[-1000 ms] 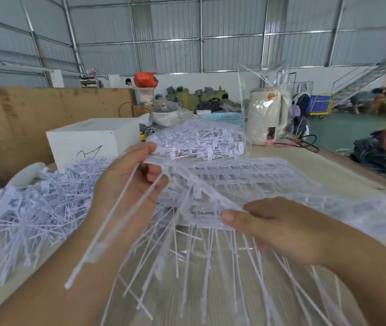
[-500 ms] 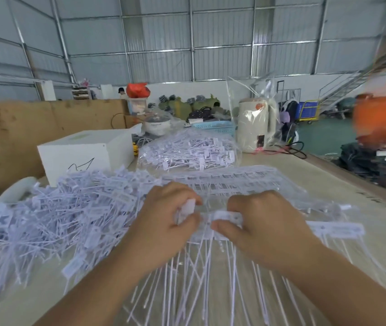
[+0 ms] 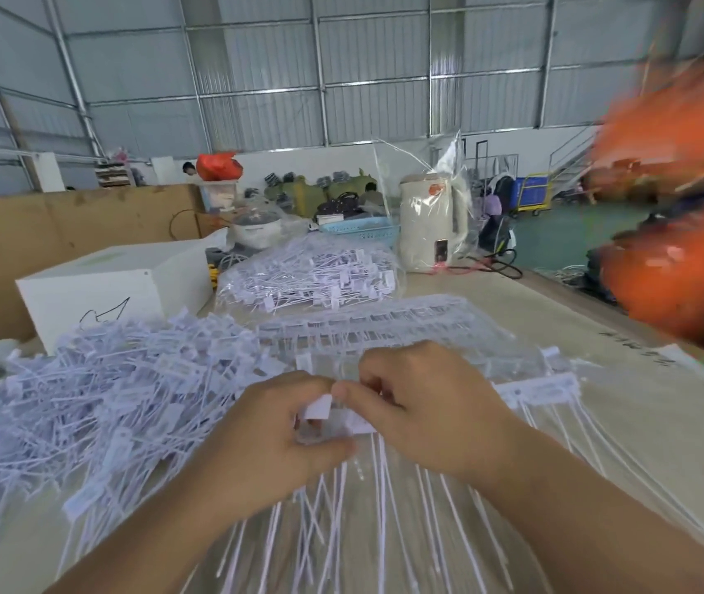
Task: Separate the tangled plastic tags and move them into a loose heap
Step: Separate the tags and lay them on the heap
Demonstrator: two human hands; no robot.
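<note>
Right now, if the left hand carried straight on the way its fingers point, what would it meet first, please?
Probably the right hand. The left hand points rightward, pinching a white tag that both hands hold, and their fingertips look almost touching, though depth is hard to judge.

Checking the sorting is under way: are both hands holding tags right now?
Yes, the left hand and right hand both pinch white tags between them.
</note>
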